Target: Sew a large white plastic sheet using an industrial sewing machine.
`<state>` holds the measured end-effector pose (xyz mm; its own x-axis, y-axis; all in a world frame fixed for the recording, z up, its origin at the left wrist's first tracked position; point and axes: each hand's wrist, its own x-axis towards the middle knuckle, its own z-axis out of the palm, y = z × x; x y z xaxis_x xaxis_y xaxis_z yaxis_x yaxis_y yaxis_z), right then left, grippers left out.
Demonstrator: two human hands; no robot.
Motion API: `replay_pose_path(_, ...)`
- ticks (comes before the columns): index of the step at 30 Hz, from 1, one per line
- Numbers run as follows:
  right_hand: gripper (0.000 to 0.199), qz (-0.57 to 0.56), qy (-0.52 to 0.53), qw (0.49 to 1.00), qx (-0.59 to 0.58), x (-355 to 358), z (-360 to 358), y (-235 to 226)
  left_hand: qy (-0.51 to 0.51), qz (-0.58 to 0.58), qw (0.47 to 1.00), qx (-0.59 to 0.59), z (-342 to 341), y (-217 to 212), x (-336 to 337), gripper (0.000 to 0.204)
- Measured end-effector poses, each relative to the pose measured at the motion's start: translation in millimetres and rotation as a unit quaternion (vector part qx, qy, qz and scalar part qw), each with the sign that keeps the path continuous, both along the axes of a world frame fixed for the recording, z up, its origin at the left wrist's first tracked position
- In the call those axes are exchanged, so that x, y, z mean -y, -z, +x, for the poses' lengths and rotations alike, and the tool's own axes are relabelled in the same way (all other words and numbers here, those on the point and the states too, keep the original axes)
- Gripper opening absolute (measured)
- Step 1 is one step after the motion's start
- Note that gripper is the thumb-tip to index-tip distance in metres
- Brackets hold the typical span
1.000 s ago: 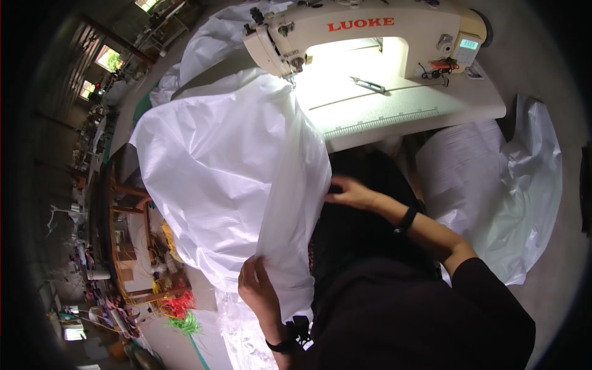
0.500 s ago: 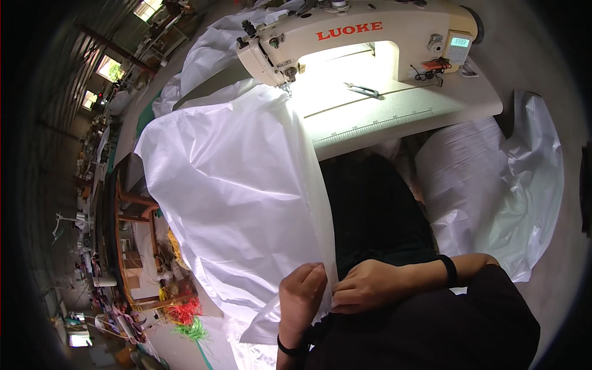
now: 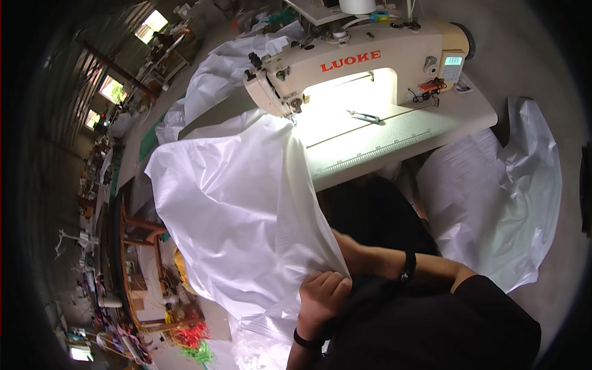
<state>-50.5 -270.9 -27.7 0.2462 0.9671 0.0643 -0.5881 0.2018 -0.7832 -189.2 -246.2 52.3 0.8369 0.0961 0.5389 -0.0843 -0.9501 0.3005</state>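
A large white sheet of glossy fabric (image 3: 228, 203) runs from under the needle end of a cream sewing machine (image 3: 345, 58) down toward my lap. My left hand (image 3: 324, 296) is closed on the sheet's right edge near its lower end, fingers curled with the knuckles up. Just above it, my right hand (image 3: 350, 251) lies against the same edge. Its fingers are hidden behind the fabric, so their grip does not show. Folds pull from the machine's needle (image 3: 292, 120) toward my hands.
Thread snips (image 3: 365, 117) lie on the lit machine bed (image 3: 370, 145), beside a printed ruler strip. More white fabric (image 3: 487, 197) hangs at the right. A wooden frame (image 3: 142, 228) and red and green strands (image 3: 191, 336) are at the left.
My right hand has moved up along the edge and partly behind the sheet. My left hand has shifted slightly right. The sheet's edge is drawn further right, and the view has tilted a little.
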Motion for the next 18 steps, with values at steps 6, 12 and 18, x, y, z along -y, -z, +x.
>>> replay_pose_path(6, 0.057, -0.181, 0.1, 0.909, 0.362, -49.4, 81.1, -24.7, 0.115, -0.024, 0.989, -0.088, -2.9, 10.8, -18.3, 0.013)
replay_pose_path(12, 0.048, -0.302, 0.094, 0.548, 0.775, -76.7, 73.6, -24.2, 0.126, -0.051, 0.985, -0.108, -3.5, 4.9, -34.6, 0.015)
replay_pose_path(18, 0.052, -0.308, 0.104, 0.535, 0.78, -87.8, 72.0, -18.6, 0.055, -0.004, 0.993, -0.101, 25.4, 18.1, -68.1, 0.014)
